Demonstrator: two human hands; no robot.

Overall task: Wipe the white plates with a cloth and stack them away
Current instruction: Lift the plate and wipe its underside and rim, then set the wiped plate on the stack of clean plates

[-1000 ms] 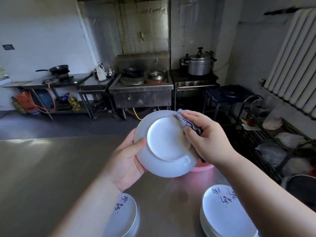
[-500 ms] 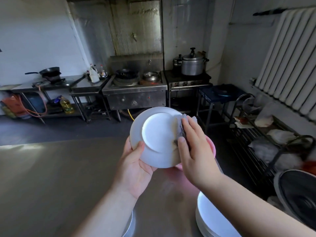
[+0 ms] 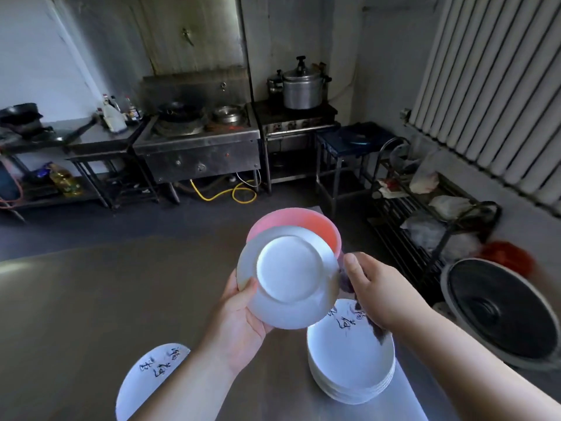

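Left hand [image 3: 239,323] is gripping the stiff, surely breakable plate [image 3: 288,268] by its rim, right hand [image 3: 382,293] pinching the cloth [image 3: 346,282].

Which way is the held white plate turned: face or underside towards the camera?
Underside: the held plate shows its round foot ring, gripped at the rim by the left hand.

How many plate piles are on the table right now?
2: a stack below the right hand, and a pile at the lower left edge, its depth hidden. Another plate is in the left hand.
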